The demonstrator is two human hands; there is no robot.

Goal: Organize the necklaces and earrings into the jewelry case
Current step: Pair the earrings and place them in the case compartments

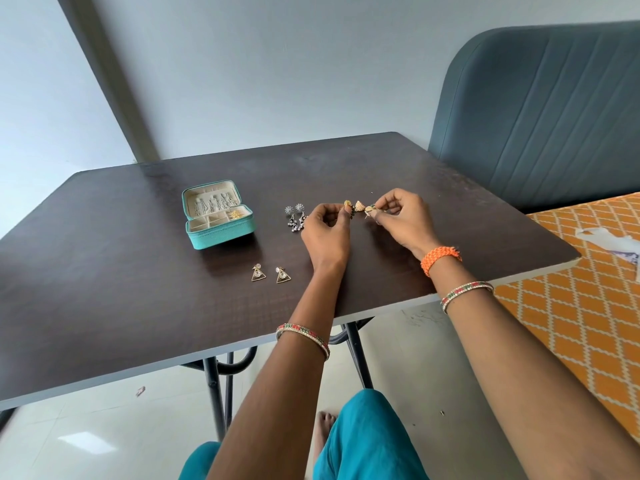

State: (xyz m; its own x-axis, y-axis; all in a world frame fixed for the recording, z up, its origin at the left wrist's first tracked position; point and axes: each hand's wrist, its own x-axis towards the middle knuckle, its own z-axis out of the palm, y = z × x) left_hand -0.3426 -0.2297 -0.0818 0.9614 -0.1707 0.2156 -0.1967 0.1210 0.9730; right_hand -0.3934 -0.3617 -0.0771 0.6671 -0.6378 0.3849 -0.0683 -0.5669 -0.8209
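Left hand pinches earring; case holds necklaces.

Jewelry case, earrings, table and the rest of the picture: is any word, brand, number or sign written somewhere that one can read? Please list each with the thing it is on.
None: no readable text shows in this view.
The open jewelry case shows no brand or label.
The table has no print.
The white scrap on the orange cloth has dark marks, too blurred to read.
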